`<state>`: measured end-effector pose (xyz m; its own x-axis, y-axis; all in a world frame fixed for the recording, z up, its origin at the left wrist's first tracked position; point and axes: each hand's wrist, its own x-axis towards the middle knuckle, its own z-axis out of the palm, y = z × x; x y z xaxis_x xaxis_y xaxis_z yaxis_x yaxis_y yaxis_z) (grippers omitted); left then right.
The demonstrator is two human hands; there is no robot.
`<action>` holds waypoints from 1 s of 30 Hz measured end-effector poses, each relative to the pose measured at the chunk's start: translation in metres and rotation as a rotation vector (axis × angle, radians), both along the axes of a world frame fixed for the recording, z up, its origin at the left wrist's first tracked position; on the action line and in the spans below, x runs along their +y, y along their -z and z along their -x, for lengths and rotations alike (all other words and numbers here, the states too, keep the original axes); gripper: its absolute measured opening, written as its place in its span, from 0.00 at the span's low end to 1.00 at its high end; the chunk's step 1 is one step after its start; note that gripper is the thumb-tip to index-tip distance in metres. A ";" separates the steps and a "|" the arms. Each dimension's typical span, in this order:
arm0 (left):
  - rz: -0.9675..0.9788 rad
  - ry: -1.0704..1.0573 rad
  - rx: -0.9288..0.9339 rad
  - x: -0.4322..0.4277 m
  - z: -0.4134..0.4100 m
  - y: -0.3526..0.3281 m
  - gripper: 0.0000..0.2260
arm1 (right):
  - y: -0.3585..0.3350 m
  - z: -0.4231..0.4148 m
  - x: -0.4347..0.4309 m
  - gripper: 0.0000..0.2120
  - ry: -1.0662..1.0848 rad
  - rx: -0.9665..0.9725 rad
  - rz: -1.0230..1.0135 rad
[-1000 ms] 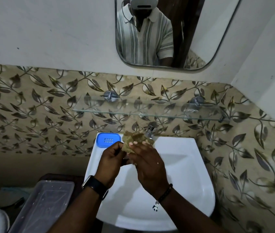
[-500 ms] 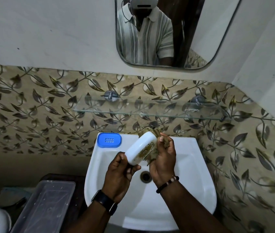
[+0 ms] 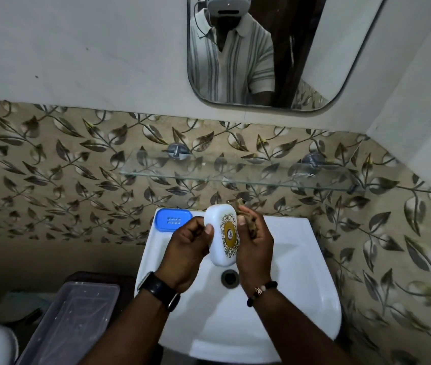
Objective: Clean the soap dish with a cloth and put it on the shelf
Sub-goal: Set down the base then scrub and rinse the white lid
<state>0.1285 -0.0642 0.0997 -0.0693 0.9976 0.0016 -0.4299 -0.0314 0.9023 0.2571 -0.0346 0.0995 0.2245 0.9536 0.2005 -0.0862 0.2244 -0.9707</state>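
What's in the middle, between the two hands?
The white soap dish, with its gold emblem facing up, sits between the left hand and the right hand, which also bunches the brown cloth. The head view shows this.

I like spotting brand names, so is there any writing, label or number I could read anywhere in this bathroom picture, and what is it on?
No text here can be read for certain.
White oval plastic soap dish, held between the left hand and right hand: a small mark inside its gold emblem, too small and blurred to read.
Blue plastic soap tray on the white ceramic sink: only drain holes.
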 end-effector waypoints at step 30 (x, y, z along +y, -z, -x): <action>0.033 -0.064 0.024 -0.003 -0.009 0.017 0.10 | 0.010 -0.005 -0.022 0.21 -0.316 -0.684 -0.530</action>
<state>0.1371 -0.0673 0.0828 -0.1337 0.9906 -0.0292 -0.4061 -0.0279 0.9134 0.2622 -0.0566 0.0895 -0.3592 0.6959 0.6218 0.3360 0.7180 -0.6096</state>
